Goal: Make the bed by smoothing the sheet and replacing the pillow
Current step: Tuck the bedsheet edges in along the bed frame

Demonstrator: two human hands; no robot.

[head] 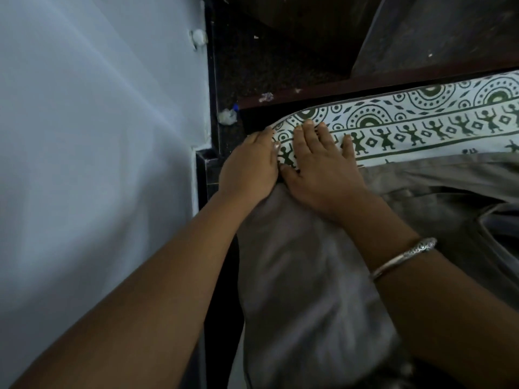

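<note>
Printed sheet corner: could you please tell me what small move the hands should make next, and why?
Probably sweep the right hand rightward along the printed sheet border while the left hand pins the corner: both lie flat at that rounded corner, and grey cloth lies rumpled under the wrists.

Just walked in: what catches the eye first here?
Two hands meet at the centre: the left hand rests on the corner of a white sheet printed with green dancing figures, the right hand lies flat on it. A silver bangle gleams on the right wrist, over rumpled grey cloth at lower centre.
</note>
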